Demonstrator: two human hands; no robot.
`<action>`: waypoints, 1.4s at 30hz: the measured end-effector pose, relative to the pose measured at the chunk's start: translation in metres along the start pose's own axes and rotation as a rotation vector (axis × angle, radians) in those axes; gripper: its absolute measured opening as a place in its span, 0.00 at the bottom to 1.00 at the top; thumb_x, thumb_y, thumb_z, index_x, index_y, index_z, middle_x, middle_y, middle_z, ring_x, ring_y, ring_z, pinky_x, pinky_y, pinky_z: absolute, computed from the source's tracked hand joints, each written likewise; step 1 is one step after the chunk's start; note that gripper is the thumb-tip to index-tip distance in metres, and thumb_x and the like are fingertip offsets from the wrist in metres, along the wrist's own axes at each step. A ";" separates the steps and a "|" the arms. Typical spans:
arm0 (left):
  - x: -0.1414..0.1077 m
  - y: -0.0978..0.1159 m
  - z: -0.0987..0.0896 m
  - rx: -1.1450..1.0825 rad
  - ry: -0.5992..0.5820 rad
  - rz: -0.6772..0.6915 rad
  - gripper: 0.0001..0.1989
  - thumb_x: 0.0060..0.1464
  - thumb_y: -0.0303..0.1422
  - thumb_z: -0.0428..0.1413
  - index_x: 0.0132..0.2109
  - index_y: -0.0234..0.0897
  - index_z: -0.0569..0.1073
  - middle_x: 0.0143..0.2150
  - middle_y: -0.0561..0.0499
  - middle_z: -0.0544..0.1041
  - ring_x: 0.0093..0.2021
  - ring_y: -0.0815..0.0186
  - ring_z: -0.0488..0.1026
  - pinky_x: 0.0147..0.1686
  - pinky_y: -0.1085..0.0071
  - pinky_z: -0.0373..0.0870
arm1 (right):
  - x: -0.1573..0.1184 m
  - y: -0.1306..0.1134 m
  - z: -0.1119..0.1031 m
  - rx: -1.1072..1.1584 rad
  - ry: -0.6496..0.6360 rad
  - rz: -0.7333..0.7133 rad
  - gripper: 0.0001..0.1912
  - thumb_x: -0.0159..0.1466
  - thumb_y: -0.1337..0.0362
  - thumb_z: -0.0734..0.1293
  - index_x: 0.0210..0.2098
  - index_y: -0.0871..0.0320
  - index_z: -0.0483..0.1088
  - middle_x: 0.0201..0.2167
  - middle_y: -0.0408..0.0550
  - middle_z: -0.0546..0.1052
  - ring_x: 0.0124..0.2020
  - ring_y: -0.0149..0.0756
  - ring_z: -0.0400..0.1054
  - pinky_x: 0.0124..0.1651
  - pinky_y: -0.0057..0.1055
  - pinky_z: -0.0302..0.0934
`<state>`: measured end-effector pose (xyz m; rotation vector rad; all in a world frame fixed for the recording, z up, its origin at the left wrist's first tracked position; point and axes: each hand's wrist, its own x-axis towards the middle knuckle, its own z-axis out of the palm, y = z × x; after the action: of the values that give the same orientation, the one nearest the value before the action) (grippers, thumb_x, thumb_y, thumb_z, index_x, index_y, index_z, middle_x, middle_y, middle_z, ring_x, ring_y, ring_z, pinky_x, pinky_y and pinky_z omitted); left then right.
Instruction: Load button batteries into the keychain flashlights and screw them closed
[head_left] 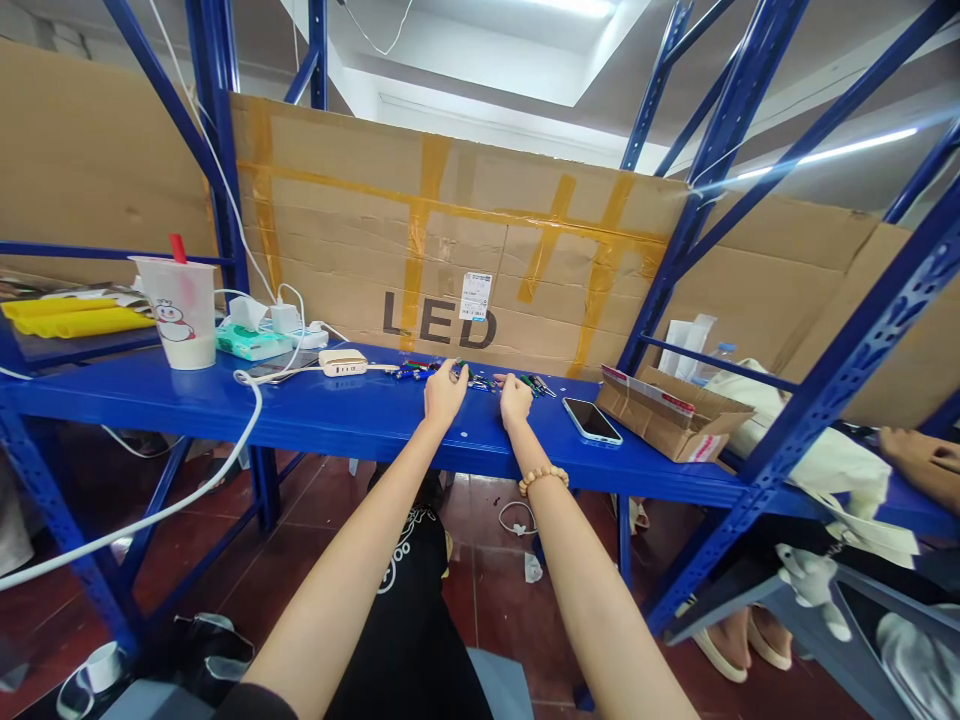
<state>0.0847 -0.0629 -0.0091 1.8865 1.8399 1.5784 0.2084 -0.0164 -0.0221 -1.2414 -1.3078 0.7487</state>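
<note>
Here we are at a blue steel storage rack (217,120), with a big taped cardboard sheet (450,200) printed LED standing along the back and a blue shelf top (225,410) running across the front. Well left of the hands there's a plastic cup (180,310) with a red straw, a pack of tissues (253,342) and a cream power bank (343,362). Just right of the right hand a smartphone (592,420) lies face up, then an open cardboard box (667,412). Far off at the right edge, another person's hand (922,455) sits well apart from all this.

Now the action: left hand (446,393) and right hand (515,398) rest side by side, a wooden bead bracelet (543,478) on the right wrist. Just ahead of and between them lies a cluster of small green, blue and metal parts (480,378), too small to identify from here. Both hands are curved and low, neither clearly shut, and I can't tell if either is pinching a piece. They're right at the pile, and lifting one piece from that tight cluster would call for fingertip work
</note>
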 end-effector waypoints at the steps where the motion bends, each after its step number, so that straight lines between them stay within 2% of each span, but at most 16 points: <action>1: 0.000 -0.001 0.000 -0.005 0.022 -0.011 0.17 0.59 0.39 0.42 0.49 0.37 0.67 0.29 0.50 0.74 0.32 0.65 0.71 0.34 0.73 0.64 | 0.000 0.001 -0.002 -0.066 0.050 0.004 0.14 0.65 0.57 0.59 0.43 0.60 0.67 0.41 0.49 0.71 0.36 0.32 0.67 0.39 0.33 0.64; 4: 0.002 -0.001 0.000 -0.013 0.085 -0.028 0.15 0.58 0.37 0.44 0.48 0.37 0.67 0.34 0.48 0.73 0.37 0.64 0.71 0.38 0.72 0.65 | -0.002 0.000 -0.004 -0.282 0.147 -0.013 0.13 0.64 0.59 0.59 0.44 0.59 0.67 0.45 0.50 0.70 0.42 0.34 0.66 0.44 0.38 0.63; 7: 0.003 -0.002 0.001 -0.012 0.141 -0.057 0.12 0.58 0.36 0.44 0.43 0.37 0.69 0.43 0.44 0.68 0.44 0.63 0.69 0.44 0.71 0.63 | -0.006 -0.002 -0.001 -0.461 0.125 -0.089 0.13 0.64 0.59 0.60 0.44 0.59 0.67 0.46 0.50 0.69 0.44 0.36 0.65 0.47 0.41 0.60; 13: 0.006 -0.007 0.004 -0.016 0.133 -0.141 0.11 0.58 0.36 0.42 0.37 0.39 0.67 0.40 0.46 0.67 0.41 0.63 0.69 0.41 0.69 0.65 | -0.012 -0.003 0.012 -0.762 -0.056 -0.297 0.15 0.60 0.65 0.60 0.47 0.58 0.67 0.51 0.52 0.67 0.54 0.43 0.55 0.57 0.45 0.44; 19: 0.006 -0.010 0.007 -0.051 0.037 -0.083 0.10 0.58 0.34 0.43 0.40 0.38 0.67 0.41 0.47 0.71 0.42 0.64 0.69 0.41 0.71 0.65 | -0.008 -0.001 0.018 -0.937 -0.254 -0.401 0.22 0.62 0.65 0.55 0.56 0.55 0.59 0.60 0.50 0.59 0.59 0.40 0.49 0.59 0.46 0.36; 26: 0.001 -0.008 0.003 -0.084 -0.116 0.070 0.11 0.57 0.31 0.45 0.45 0.40 0.68 0.44 0.50 0.73 0.43 0.66 0.69 0.42 0.72 0.66 | 0.001 0.000 0.020 -1.030 -0.356 -0.437 0.23 0.64 0.65 0.55 0.58 0.56 0.56 0.62 0.50 0.55 0.62 0.41 0.45 0.60 0.47 0.36; 31: -0.003 -0.004 0.002 -0.069 -0.174 0.137 0.11 0.55 0.30 0.46 0.44 0.42 0.68 0.46 0.52 0.72 0.47 0.66 0.68 0.46 0.73 0.64 | 0.002 -0.001 0.020 -1.028 -0.373 -0.487 0.18 0.64 0.61 0.58 0.53 0.59 0.62 0.57 0.52 0.62 0.58 0.44 0.53 0.58 0.51 0.44; 36: -0.002 -0.004 0.003 -0.060 -0.147 0.050 0.09 0.57 0.31 0.46 0.42 0.40 0.68 0.45 0.50 0.72 0.48 0.64 0.67 0.46 0.70 0.63 | -0.002 -0.004 0.017 -1.018 -0.317 -0.514 0.17 0.63 0.59 0.61 0.49 0.60 0.64 0.51 0.51 0.66 0.53 0.42 0.59 0.54 0.49 0.52; 39: 0.000 -0.006 0.003 -0.069 -0.120 -0.060 0.10 0.59 0.31 0.43 0.41 0.39 0.68 0.43 0.48 0.73 0.46 0.64 0.68 0.45 0.68 0.64 | -0.003 -0.005 0.015 -1.008 -0.303 -0.515 0.15 0.63 0.60 0.61 0.47 0.60 0.66 0.49 0.50 0.68 0.51 0.41 0.60 0.54 0.47 0.51; 42: 0.003 -0.008 0.003 -0.085 -0.091 -0.180 0.12 0.60 0.34 0.44 0.43 0.34 0.68 0.42 0.47 0.73 0.42 0.64 0.70 0.43 0.64 0.67 | -0.004 -0.004 0.013 -1.001 -0.291 -0.521 0.16 0.63 0.63 0.59 0.49 0.59 0.66 0.51 0.50 0.68 0.53 0.41 0.57 0.55 0.44 0.48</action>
<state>0.0800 -0.0566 -0.0142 1.6758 1.8172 1.4637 0.1939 -0.0176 -0.0214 -1.4495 -2.2673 -0.1722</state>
